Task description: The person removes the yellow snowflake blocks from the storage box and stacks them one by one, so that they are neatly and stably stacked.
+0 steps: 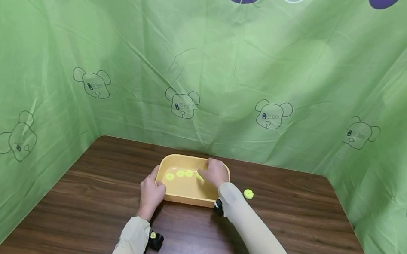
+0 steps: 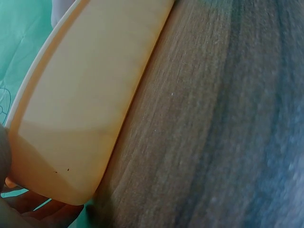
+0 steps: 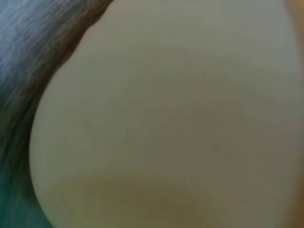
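A shallow yellow plastic bin (image 1: 188, 193) sits on the wooden table. My left hand (image 1: 152, 189) grips its near left corner; in the left wrist view the fingers (image 2: 45, 211) curl round that corner. Over the bin's right part, my right hand (image 1: 216, 172) reaches in with bent fingers, right at a small yellow-green flower-shaped piece (image 1: 199, 177) that it partly covers. I cannot tell whether the fingers pinch it. More such flower pieces (image 1: 180, 173) lie in a line on the bin floor to the left. The bin's wall (image 3: 166, 118) fills the right wrist view, blurred.
Another yellow-green flower piece (image 1: 248, 194) lies on the table to the right of the bin, close by the right forearm. The dark wooden table (image 1: 99, 199) extends on both sides. Green curtains (image 1: 232, 61) with bear prints hang behind it and at both sides.
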`<act>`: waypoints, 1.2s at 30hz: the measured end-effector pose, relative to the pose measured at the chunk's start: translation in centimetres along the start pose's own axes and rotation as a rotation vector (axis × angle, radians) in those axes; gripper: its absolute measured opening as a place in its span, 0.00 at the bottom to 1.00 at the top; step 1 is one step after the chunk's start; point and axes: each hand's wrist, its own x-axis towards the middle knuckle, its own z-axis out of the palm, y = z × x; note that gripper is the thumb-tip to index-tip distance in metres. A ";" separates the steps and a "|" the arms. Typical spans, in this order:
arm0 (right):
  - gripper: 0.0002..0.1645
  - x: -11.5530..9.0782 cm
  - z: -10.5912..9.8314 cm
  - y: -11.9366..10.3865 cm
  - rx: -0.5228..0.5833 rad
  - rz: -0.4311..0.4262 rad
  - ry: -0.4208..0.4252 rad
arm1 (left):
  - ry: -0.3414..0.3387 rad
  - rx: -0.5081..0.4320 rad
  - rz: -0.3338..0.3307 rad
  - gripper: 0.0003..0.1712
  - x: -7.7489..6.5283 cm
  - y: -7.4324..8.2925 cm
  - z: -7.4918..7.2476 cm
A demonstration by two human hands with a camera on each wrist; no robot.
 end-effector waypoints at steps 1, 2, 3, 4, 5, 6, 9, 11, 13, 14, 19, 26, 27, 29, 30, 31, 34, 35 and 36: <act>0.17 0.0 0.1 -0.1 -0.002 0.004 -0.017 | 0.002 0.002 0.002 0.36 0.0 0.0 0.0; 0.16 0.0 0.2 -0.1 -0.012 0.009 -0.027 | 0.003 0.001 0.005 0.36 0.0 0.0 0.0; 0.17 0.1 0.4 -0.1 -0.017 0.013 -0.036 | 0.004 0.000 0.008 0.36 0.0 0.0 0.0; 0.20 0.1 0.5 -0.1 -0.037 0.013 -0.043 | 0.004 -0.001 0.010 0.36 0.0 0.0 0.0; 0.22 0.1 0.7 -0.1 -0.058 0.015 -0.040 | 0.004 -0.002 0.013 0.36 0.0 0.0 0.0; 0.24 0.1 0.9 -0.1 -0.070 0.017 -0.047 | 0.003 -0.003 0.013 0.36 -0.1 0.0 0.0; 0.30 0.0 1.5 0.0 -0.099 0.035 -0.064 | -0.002 -0.003 0.013 0.36 -0.1 0.0 0.2; 0.32 -0.1 1.8 0.0 -0.109 0.054 -0.068 | -0.001 -0.004 0.014 0.36 -0.2 -0.1 0.2; 0.33 0.0 2.2 0.0 -0.110 0.071 -0.076 | 0.007 -0.006 0.018 0.36 -0.2 -0.1 0.2; 0.33 0.1 2.3 0.0 -0.118 0.078 -0.071 | 0.010 -0.009 0.020 0.37 -0.2 -0.1 0.2; 0.28 0.4 2.8 -0.1 -0.164 0.092 -0.053 | 0.016 -0.018 0.023 0.37 -0.1 -0.2 0.2; 0.19 0.2 2.2 -0.5 -0.160 0.121 -0.128 | 0.014 -0.002 0.019 0.36 -0.1 -0.3 0.2; 0.18 0.1 2.1 -0.6 -0.153 0.125 -0.136 | 0.014 0.000 0.018 0.36 -0.1 -0.3 0.2; 0.16 0.1 2.1 -0.6 -0.136 0.125 -0.144 | 0.017 0.000 0.020 0.37 -0.1 -0.3 0.2; 0.15 0.1 2.1 -0.5 -0.131 0.122 -0.147 | 0.019 -0.003 0.021 0.36 -0.1 -0.3 0.2; 0.14 0.1 2.2 -0.5 -0.124 0.121 -0.149 | 0.021 -0.004 0.023 0.37 0.0 -0.2 0.2; 0.14 0.3 2.4 -0.4 -0.110 0.110 -0.147 | 0.024 -0.006 0.027 0.37 0.0 -0.1 0.1; 0.15 0.3 2.4 -0.4 -0.103 0.111 -0.148 | 0.024 -0.005 0.027 0.37 0.0 -0.1 0.1; 0.16 0.4 2.4 -0.4 -0.099 0.113 -0.151 | 0.024 -0.005 0.026 0.37 0.0 0.0 0.1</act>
